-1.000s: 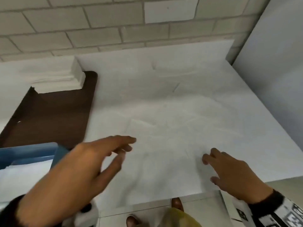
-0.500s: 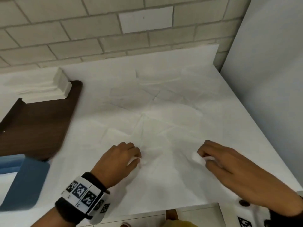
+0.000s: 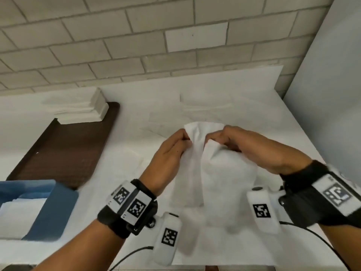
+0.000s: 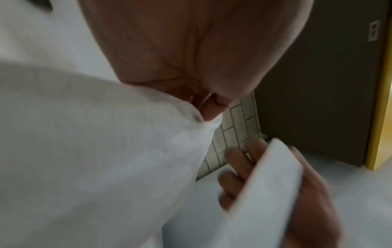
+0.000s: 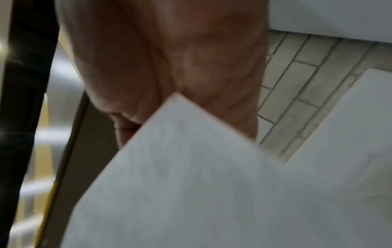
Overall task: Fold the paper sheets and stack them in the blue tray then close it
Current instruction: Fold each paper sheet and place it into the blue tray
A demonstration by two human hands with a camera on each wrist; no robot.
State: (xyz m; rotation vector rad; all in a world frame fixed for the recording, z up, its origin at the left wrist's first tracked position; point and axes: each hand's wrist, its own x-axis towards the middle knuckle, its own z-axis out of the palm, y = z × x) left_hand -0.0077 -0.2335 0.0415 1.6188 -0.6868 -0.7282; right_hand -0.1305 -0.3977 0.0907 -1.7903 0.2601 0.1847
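While both hands are raised above the worktop [image 3: 263, 122], a white paper sheet [image 3: 218, 173] hangs between them, lifted clear of the surface. The left hand [image 3: 170, 151] pinches the sheet's upper left corner, fingers curled toward the thumb; from the left wrist view the paper [image 4: 95, 151] drapes down from that pinch and fills most of the frame. The right hand [image 3: 252, 149] pinches the upper right part of the same sheet, its fingers curled over a fold of paper; in the right wrist view a corner of the sheet [image 5: 212, 176] pokes up against the palm [image 5: 169, 58]. The two hands sit close together, so the top edge bunches between them and the rest droops toward the person.

The blue tray [image 3: 52, 210] rests at the near left edge of the worktop, well apart from the held sheet, open, with white paper lying inside it. Behind it lies a dark brown board [image 3: 62, 149], and on the board's far end stands a stack of white paper [image 3: 82, 110]. More white sheets are spread flat across the worktop below the hands, up to the brick wall [image 3: 136, 45].
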